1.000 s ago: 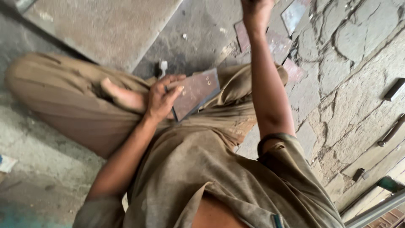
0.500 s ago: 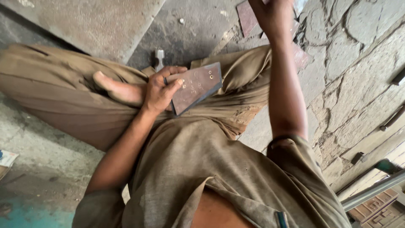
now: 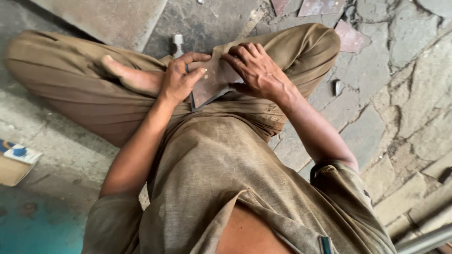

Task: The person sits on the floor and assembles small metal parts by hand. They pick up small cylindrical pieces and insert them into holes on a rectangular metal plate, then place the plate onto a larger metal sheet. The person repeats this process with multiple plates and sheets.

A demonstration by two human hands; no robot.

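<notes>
- My left hand [image 3: 179, 77] is curled about the left edge of a flat grey-brown metal plate [image 3: 212, 81], thumb on its face and fingers wrapped round the far side, so it grips the plate.
- My right hand [image 3: 256, 70] lies over the plate's right part, fingers bent and pressed down on its top edge and face; it too holds the plate, closed narrow rather than spread.
- The one plate sits tilted over my lap, between my crossed legs, just beside my bare foot [image 3: 129, 77], which rests on my left thigh.
- Two hands, one plate in them, one foot in view.
- On the stone floor [image 3: 405, 108], toward the far edge, I count three more flat reddish-brown plates [image 3: 349, 36]: one just past my right knee, two at the top edge of the view, each partly cut off.
- One small pale metal fitting [image 3: 177, 43] stands on the floor just beyond my left hand, near the corner of a large grey slab [image 3: 108, 19].
- One small dark piece [image 3: 337, 87] lies on the floor to the right of my right knee, apart from the plates.
- At the left edge of the floor lies one cardboard box [image 3: 14, 164] with a blue-and-white label; I cannot tell what it holds.
</notes>
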